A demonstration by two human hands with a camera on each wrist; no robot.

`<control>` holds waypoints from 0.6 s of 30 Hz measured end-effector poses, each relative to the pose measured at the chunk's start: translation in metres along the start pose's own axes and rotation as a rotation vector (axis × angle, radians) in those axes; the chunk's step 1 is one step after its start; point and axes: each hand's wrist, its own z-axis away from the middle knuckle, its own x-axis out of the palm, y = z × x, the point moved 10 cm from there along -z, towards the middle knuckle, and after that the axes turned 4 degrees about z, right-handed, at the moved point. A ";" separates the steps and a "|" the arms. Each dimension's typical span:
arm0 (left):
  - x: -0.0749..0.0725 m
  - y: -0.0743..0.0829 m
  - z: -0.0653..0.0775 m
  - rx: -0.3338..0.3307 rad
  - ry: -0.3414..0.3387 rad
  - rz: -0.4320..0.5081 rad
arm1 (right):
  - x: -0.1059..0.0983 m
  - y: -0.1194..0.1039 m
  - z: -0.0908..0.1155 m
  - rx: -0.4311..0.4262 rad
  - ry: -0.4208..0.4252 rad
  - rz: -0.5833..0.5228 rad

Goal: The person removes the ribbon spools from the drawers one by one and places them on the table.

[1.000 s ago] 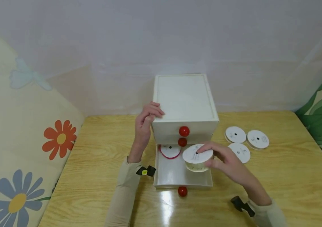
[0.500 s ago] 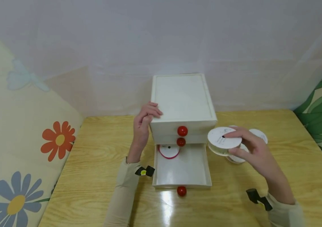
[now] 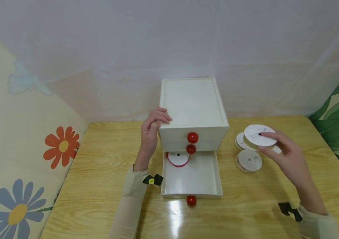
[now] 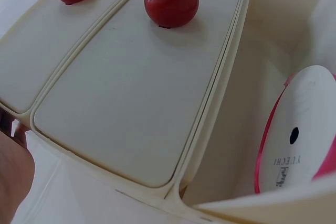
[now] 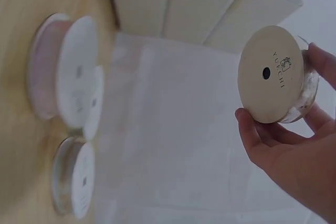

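My left hand point(image 3: 152, 131) rests on the left top edge of a white cabinet point(image 3: 191, 103) with red knobs. Its bottom drawer point(image 3: 194, 181) is pulled out and has a ribbon spool with a red rim point(image 3: 179, 158) at the back left. In the left wrist view that spool point(image 4: 296, 129) stands out behind the drawer wall. My right hand point(image 3: 290, 156) holds a white-faced ribbon spool point(image 3: 259, 134) by its rim, above the other spools. The right wrist view shows this held spool point(image 5: 270, 74) from its underside, raised off the table, between thumb and fingers.
Right of the cabinet, ribbon spools lie flat on the wooden table point(image 3: 103, 172): a near spool point(image 3: 249, 160), a far-left one point(image 3: 240, 141) and a mostly covered one point(image 3: 277, 149). A pale cloth wall point(image 3: 127, 66) stands behind the table.
My right hand has carried the held spool from above the open drawer to the right, over the spools on the table. My left hand stays on the cabinet.
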 end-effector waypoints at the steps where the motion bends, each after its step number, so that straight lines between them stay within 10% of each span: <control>1: 0.000 0.000 0.000 0.000 -0.001 0.001 | -0.002 0.005 0.002 0.004 0.007 0.012; 18: 0.000 -0.001 0.000 -0.006 0.003 -0.012 | -0.030 0.104 0.034 0.336 -0.131 0.293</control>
